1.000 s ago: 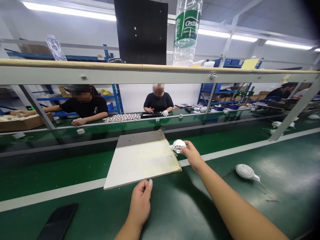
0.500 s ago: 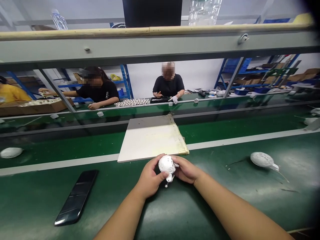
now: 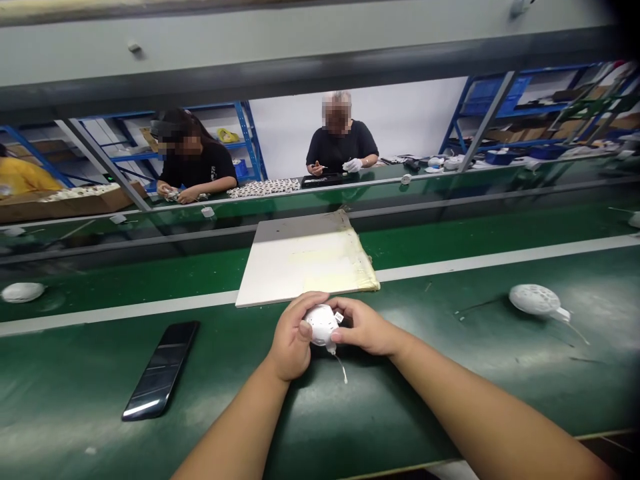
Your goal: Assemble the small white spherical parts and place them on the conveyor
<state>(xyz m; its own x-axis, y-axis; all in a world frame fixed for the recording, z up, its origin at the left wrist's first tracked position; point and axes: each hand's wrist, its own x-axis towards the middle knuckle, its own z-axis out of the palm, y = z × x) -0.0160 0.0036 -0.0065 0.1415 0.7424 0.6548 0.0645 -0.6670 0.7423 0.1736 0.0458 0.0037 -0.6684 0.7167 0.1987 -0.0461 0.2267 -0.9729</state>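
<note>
Cradling the small white round housing [image 3: 321, 325] between both hands: your left hand [image 3: 293, 337] cups it, your right hand [image 3: 366, 327] pinches its right side; wire tail pointing down toward you, above the green belt [image 3: 450, 373].

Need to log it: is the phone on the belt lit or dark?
Dark: the phone lies flat and face up on the green belt, screen black with only a glare streak.

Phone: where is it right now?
In the head view, the phone lies flat on the green belt, left of the left hand and below the white board.
</note>
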